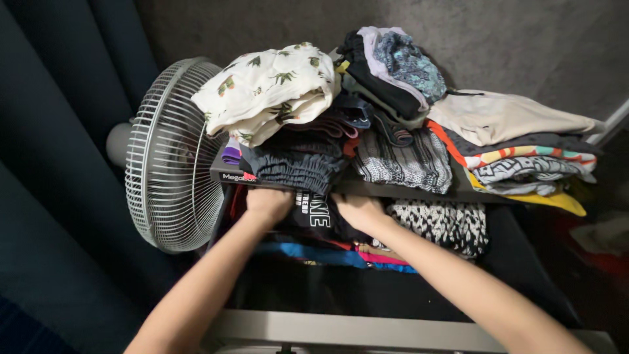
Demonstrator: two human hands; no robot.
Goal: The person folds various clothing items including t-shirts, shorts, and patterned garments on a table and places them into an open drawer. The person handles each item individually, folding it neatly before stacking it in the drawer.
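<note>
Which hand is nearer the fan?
Left. The left hand is just beside the fan; the right hand is farther over, near the black-and-white patterned garment.

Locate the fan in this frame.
In the head view the fan stands at the left, against the dark curtain, its grille beside the shelf of folded clothes, just left of the left hand.

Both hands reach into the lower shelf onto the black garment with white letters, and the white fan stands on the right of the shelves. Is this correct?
Not quite. In the head view, the white fan stands left of the shelves, not right. The rest holds: the left hand and right hand rest on the black garment in the lower shelf.
</note>
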